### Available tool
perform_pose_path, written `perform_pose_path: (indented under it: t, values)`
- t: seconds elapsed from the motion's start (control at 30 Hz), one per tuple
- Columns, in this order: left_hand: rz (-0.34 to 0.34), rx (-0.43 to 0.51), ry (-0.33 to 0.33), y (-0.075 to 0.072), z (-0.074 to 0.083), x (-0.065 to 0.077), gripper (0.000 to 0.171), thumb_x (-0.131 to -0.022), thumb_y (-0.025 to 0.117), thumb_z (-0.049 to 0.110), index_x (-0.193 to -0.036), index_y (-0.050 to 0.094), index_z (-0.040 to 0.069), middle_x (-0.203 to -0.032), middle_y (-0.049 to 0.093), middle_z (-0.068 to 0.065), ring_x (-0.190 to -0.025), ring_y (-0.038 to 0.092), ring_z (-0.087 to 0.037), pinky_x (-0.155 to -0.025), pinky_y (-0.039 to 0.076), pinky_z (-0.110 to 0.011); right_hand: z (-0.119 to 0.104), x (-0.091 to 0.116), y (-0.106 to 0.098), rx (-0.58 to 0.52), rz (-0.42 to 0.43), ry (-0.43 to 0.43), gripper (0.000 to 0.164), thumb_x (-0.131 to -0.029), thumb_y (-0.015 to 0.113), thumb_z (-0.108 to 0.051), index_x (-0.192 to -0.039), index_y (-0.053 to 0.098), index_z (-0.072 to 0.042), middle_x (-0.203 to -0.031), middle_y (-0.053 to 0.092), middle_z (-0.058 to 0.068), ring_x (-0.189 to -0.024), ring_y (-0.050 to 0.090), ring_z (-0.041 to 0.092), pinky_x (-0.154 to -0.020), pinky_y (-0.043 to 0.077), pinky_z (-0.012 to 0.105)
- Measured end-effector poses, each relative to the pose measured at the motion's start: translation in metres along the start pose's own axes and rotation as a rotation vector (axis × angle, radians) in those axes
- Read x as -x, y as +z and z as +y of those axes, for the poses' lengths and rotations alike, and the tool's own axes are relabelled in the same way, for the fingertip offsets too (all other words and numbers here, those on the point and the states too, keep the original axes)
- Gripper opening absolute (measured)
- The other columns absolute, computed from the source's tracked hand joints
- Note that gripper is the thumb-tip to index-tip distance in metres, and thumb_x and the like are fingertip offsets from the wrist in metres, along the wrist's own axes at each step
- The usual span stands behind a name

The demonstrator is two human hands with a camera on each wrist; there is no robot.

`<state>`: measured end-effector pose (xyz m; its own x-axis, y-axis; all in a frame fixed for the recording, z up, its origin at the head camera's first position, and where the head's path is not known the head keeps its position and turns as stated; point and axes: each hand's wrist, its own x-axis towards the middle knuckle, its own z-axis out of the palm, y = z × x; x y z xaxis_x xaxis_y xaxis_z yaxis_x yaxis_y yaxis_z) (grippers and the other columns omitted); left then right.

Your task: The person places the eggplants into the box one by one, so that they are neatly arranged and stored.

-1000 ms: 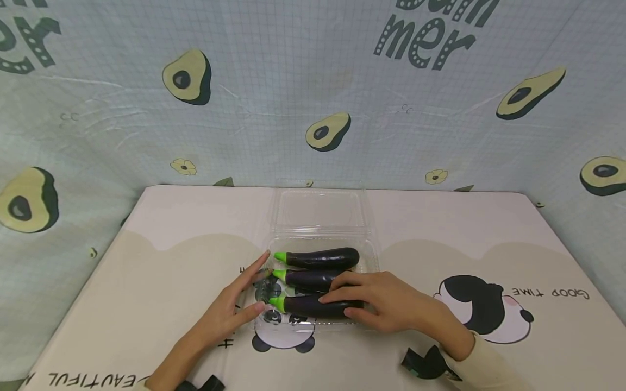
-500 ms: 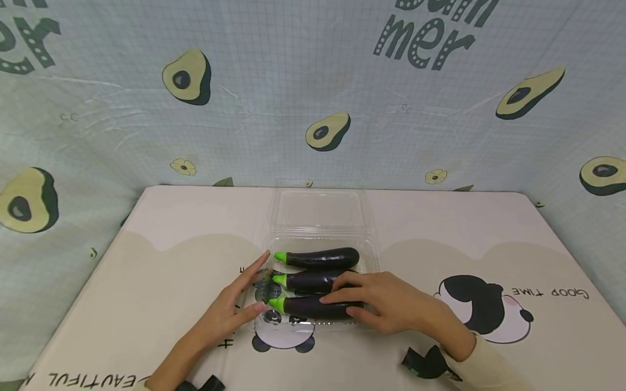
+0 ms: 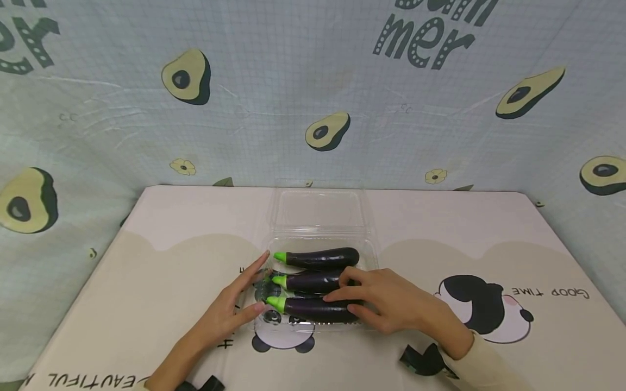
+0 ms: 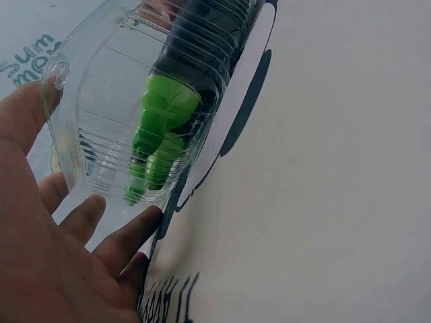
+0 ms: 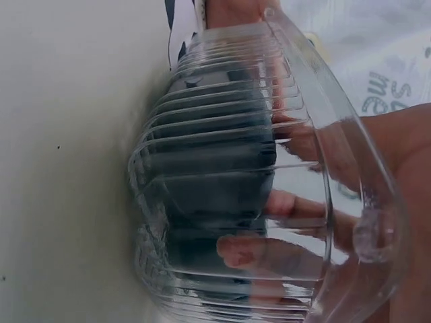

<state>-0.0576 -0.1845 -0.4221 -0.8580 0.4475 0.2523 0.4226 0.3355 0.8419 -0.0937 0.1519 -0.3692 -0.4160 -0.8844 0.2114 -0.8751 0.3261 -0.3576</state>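
Note:
Three dark purple eggplants with bright green stems lie side by side in a clear plastic clamshell box [image 3: 369, 260]. They are the far eggplant [image 3: 323, 257], the middle eggplant [image 3: 313, 282] and the near eggplant [image 3: 315, 309]. My right hand [image 3: 391, 298] reaches over the box's right side, its thumb and fingers holding the near eggplant's right end. One bent finger touches the middle eggplant. Along the box's left side, my left hand [image 3: 230, 307] spreads its fingers; in the left wrist view the thumb [image 4: 50, 94] rests at the rim and other fingertips are close below the wall.
The box's lid [image 3: 320, 210] is hinged back toward the far table edge. A printed mat [image 3: 171, 282] with panda and dog drawings covers the table. Behind stands an avocado-patterned cloth [image 3: 259, 130]. Black straps [image 3: 423, 359] show near both wrists.
The near eggplant's stem has slid slightly left and the middle eggplant's stem has shifted slightly nearer. My right hand's fingertips have moved a little right. The left hand stays in place.

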Motion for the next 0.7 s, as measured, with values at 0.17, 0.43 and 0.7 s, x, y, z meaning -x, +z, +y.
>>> perform_pose_path:
  t: [0.17, 0.43, 0.7]
  values:
    - [0.003, 0.002, -0.002, 0.000, 0.001, 0.000, 0.076, -0.089, 0.060, 0.013, -0.154, 0.020, 0.018, -0.157, 0.024, -0.001, -0.131, 0.043, -0.025, -0.101, 0.025, -0.068, 0.000, 0.000, 0.000, 0.009, 0.001, 0.010, 0.041, -0.087, 0.061, -0.013, -0.126, 0.063, -0.028, -0.103, 0.049, -0.008, -0.060, 0.037, 0.001, -0.054, 0.033, 0.012]
    - [0.000, 0.000, 0.005, -0.001, 0.000, -0.001, 0.078, -0.089, 0.060, 0.011, -0.154, 0.018, 0.018, -0.156, 0.025, -0.005, -0.131, 0.043, -0.027, -0.102, 0.021, -0.069, 0.002, 0.000, -0.003, -0.001, 0.025, -0.011, 0.039, -0.090, 0.059, -0.012, -0.125, 0.063, -0.027, -0.107, 0.050, -0.007, -0.060, 0.039, 0.001, -0.056, 0.035, 0.012]
    - [0.012, 0.003, 0.001, -0.003, 0.004, 0.000, 0.079, -0.089, 0.060, 0.009, -0.155, 0.016, 0.017, -0.158, 0.021, -0.003, -0.131, 0.042, -0.032, -0.099, 0.025, -0.070, 0.005, 0.001, -0.018, -0.065, 0.101, -0.023, 0.036, -0.092, 0.058, -0.010, -0.126, 0.062, -0.021, -0.112, 0.052, -0.006, -0.066, 0.051, 0.007, -0.059, 0.043, 0.017]
